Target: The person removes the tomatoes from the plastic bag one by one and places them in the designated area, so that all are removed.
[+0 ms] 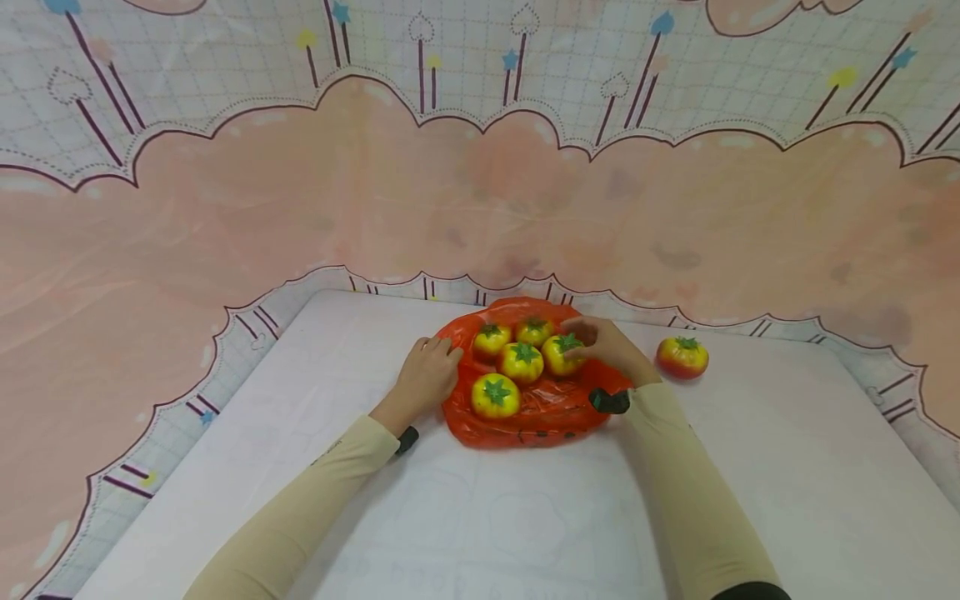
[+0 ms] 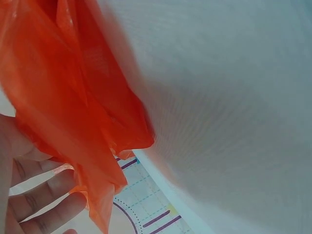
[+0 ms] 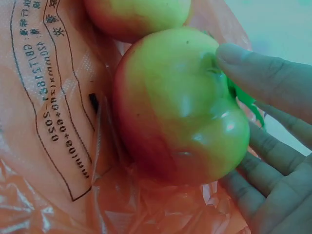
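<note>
bearing five fruits (image 1: pixel 521 363), a red bag (image 1: pixel 553 402) lies spread.

The right hand (image 3: pixel 286 190) grips a glossy fruit (image 3: pixel 178 109) over printed orange plastic (image 3: pixel 53 161).

Behind a flat white tabletop (image 1: pixel 795 450), a big peach and white printed sheet (image 1: pixel 405 200) is seen, spread like a wall. Thin purple sticks (image 1: pixel 421 75) topped with stars (image 1: pixel 510 60), dots (image 1: pixel 307 39) and drops (image 1: pixel 662 22) are drawn on its pale checked part (image 1: pixel 247 58). Wavy dark purple lines (image 1: pixel 352 77) are drawn along the peach part (image 1: pixel 720 200). The tabletop is softly lit.
</note>
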The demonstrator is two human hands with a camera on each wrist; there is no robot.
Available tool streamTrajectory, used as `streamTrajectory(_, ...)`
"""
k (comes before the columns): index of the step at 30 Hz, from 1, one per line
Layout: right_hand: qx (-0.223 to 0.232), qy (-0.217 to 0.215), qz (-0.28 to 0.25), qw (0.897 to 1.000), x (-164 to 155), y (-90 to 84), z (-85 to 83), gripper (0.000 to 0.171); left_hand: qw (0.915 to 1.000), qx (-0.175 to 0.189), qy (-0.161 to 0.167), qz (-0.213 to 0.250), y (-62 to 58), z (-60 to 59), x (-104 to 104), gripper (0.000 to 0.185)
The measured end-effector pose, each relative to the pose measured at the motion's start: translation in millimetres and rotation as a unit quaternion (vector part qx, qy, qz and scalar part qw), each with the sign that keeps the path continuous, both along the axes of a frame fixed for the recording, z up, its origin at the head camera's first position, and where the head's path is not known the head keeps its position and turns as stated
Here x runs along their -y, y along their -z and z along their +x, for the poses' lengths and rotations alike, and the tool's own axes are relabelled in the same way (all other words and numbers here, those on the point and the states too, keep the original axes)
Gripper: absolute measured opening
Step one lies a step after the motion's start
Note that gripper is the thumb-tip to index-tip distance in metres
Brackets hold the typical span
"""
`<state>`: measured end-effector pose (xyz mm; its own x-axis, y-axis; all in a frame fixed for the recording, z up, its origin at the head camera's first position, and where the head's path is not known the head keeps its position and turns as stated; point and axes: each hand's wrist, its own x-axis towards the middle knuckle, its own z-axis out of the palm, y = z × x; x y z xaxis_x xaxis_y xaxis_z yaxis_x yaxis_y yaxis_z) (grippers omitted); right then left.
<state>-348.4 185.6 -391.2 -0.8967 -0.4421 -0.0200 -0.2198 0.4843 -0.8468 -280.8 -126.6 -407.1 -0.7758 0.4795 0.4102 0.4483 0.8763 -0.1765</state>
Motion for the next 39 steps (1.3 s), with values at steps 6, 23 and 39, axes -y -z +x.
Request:
streamTrajectory(6, 0.018, 0.002, 0.004, 1.0, 0, 2.4, 2.5, 0.055, 0.9999, 0.01, -0.002, 0.002, 0.2, -1.0, 0, 0.017)
streamTrajectory(23, 0.024, -0.025, 0.037, 0.999, -8, 9.6, -0.8, 0.064, 0.9995, 0.027, -0.016, -0.003, -1.2, -0.6, -1, 0.018)
streamTrajectory(39, 0.013, -0.036, 0.036, 0.999, -16, 14.5, -4.5, 0.064, 0.9996, 0.024, -0.014, -0.001, 0.0, -1.9, 0, 0.017)
